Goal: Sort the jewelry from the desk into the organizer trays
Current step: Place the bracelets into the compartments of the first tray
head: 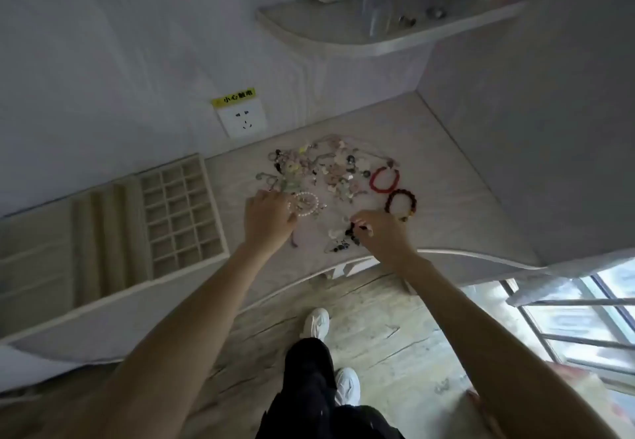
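Observation:
A heap of mixed jewelry (330, 170) lies on the pale desk (446, 198). A red bead bracelet (385, 180) and a dark bead bracelet (401, 204) lie at its right. A white pearl bracelet (307, 204) lies by my left hand (268, 218), whose curled fingers rest at its left edge. My right hand (381, 232) pinches a small dark bead piece (352, 230) near the desk's front edge. The beige organizer trays stand at the left: a grid tray (184, 211) of small cells and a slotted ring tray (103, 242).
A wall socket (242, 121) with a yellow label sits behind the desk. A curved shelf (378, 38) with bottles hangs above. A window (584, 328) is at the lower right. My legs and white shoes (318, 323) stand on the wood floor.

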`<state>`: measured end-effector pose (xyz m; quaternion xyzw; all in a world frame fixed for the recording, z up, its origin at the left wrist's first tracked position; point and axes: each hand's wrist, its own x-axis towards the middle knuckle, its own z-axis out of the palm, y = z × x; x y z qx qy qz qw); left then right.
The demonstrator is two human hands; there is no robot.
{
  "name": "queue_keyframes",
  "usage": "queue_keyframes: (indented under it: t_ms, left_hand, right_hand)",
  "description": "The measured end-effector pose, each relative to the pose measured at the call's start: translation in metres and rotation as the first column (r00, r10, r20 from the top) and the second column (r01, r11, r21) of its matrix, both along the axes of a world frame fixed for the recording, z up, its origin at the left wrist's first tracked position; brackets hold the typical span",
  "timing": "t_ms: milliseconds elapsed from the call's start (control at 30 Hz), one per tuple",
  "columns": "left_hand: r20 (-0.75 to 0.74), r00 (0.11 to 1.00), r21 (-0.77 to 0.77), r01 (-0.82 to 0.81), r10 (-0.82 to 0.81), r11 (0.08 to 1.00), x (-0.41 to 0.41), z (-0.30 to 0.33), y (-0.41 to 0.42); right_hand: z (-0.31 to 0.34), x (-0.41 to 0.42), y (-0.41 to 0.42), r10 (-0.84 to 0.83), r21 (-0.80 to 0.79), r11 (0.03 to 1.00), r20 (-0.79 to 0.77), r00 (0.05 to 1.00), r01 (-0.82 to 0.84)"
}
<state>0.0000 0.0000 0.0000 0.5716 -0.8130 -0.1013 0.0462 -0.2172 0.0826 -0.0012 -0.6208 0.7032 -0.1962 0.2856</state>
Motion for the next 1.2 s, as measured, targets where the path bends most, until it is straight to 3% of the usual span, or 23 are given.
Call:
queue_keyframes:
  t_ms: [167,300,500,600,733,833,900,1000,1067,1200]
  left_hand:
    - [-0.04,0.998,-0.133,0.05,-0.055,0.99,0.006,-0.026,-0.002]
    - [-0.095,0.99,-0.141,0.088,-0.102,0.986,0.008,-0.035,-0.009]
    - [-0.152,0.98,-0.165,0.105,-0.13,0.981,0.001,-0.035,-0.025]
    - [-0.329,0.937,-0.13,0.076,-0.115,0.989,-0.013,-0.014,-0.041]
    - [-0.645,0.762,0.007,0.086,-0.061,0.996,-0.029,0.027,-0.058]
    - [-0.863,0.466,0.307,0.172,0.197,0.936,-0.022,0.057,-0.058]
    - [-0.855,0.248,0.51,0.247,0.455,0.824,-0.008,0.068,-0.051]
    - [-0.714,-0.021,0.667,0.283,0.7,0.689,0.021,0.068,-0.031]
    - [-0.674,-0.068,0.726,0.122,0.736,0.677,0.045,0.062,-0.007]
    - [-0.72,-0.032,0.687,-0.179,0.693,0.705,0.102,0.05,0.038]
  right_hand:
    - [-0.012,0.036,-0.037,0.061,-0.19,0.979,-0.079,0.995,-0.075]
    - [-0.022,0.062,-0.062,0.166,-0.083,0.979,-0.226,0.96,-0.188]
    - [-0.02,0.064,-0.081,-0.018,-0.138,0.99,-0.214,0.977,-0.012]
    - [-0.008,0.059,-0.094,-0.099,-0.221,0.973,-0.151,0.984,0.064]
    - [0.032,0.056,-0.107,-0.217,-0.222,0.944,0.146,0.965,0.246]
    - [0.054,0.055,-0.11,-0.268,-0.225,0.911,0.315,0.911,0.346]
    - [0.062,0.057,-0.108,-0.292,-0.094,0.918,0.494,0.819,0.385]
    - [0.068,0.072,-0.096,-0.356,0.247,0.933,0.753,0.553,0.263]
    - [0.065,0.1,-0.084,-0.361,0.344,0.929,0.774,0.52,0.134]
    - [0.052,0.164,-0.063,-0.217,0.324,0.944,0.753,0.621,-0.064]
